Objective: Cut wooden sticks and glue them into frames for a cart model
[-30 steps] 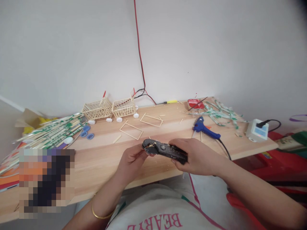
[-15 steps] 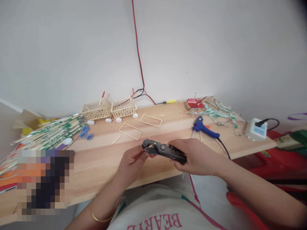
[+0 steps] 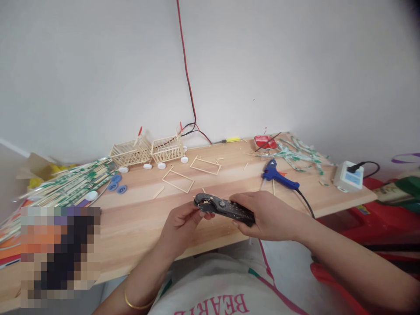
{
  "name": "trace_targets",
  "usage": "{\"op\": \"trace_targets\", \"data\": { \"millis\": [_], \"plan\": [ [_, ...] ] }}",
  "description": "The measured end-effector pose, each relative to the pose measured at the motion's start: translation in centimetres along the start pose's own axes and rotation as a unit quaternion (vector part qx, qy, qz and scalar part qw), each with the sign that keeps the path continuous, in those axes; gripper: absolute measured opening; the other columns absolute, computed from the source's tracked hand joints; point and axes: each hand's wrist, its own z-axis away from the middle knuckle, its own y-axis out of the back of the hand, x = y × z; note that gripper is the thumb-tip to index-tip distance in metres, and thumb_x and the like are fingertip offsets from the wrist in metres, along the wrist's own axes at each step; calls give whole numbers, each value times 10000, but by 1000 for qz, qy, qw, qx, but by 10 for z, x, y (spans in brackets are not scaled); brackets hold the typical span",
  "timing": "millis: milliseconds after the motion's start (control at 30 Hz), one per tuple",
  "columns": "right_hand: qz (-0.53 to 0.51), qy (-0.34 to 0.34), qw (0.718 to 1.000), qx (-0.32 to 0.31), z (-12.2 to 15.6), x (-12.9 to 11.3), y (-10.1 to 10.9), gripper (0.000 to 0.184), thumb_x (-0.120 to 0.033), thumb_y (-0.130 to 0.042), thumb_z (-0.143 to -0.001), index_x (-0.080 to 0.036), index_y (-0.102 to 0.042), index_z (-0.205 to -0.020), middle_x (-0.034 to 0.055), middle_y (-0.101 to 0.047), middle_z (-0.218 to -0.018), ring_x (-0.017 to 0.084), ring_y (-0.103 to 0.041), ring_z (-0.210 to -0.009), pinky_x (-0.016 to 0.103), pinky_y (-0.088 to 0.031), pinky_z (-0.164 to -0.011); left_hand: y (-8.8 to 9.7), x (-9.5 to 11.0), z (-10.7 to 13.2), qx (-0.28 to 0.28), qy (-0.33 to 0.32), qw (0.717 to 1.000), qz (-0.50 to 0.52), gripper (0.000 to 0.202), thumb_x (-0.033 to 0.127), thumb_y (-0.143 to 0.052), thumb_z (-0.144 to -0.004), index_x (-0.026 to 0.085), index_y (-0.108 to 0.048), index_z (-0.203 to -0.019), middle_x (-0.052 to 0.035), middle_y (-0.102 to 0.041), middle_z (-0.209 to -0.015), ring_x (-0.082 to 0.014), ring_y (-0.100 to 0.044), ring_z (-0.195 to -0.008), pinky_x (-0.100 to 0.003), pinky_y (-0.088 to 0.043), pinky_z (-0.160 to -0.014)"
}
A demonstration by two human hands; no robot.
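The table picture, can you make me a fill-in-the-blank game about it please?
The tool gripped by the right hand is mostly coloured ____. The glue gun is mostly coloured ____. The wheels under the wooden carts are coloured ____. The blue discs number ____.

Missing words: black; blue; white; three.

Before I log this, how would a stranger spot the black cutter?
Look over the near side of the wooden table. There the right hand grips the black cutter, its hooked head at the left hand. Its pale-specked black body sets it apart from the blue glue gun beyond.
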Motion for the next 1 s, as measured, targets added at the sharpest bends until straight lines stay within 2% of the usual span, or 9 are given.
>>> {"op": "trace_targets", "data": {
  "millis": [500, 700, 1000],
  "plan": [
    [29, -13, 999, -2, -1, 1, 0, 173, -343, -521, -767, -216, -546, -882, 14, -652, -772, 171, -590, -682, 237, -296, -551, -2, -1, 0, 4, 17, 1000, 16, 183, 241, -518, -852, 152, -647, -758, -41, -672, -805, -158, -612, -803, -263, -459, -769],
    [47, -19, 999, -19, -3, 2, -2, 377, -577, -482, -790, -204, -524, -821, 25, -637, -715, 184, -585, -643, 247, -275, -526, -2, -3, 0, 13, 30, 999, 1, 182, 241, -529, -847, 151, -650, -745, -37, -681, -792, -148, -620, -789, -249, -459, -774],
    [67, -15, 997, -44, -13, 7, -13, 438, -605, -463, -793, -179, -540, -860, 69, -650, -750, 208, -599, -663, 256, -270, -534, -3, -12, 1, 29, 73, 996, 45, 163, 260, -549, -825, 144, -663, -814, -42, -692, -753, -172, -645, -756, -293, -484, -767]
  ]
}}
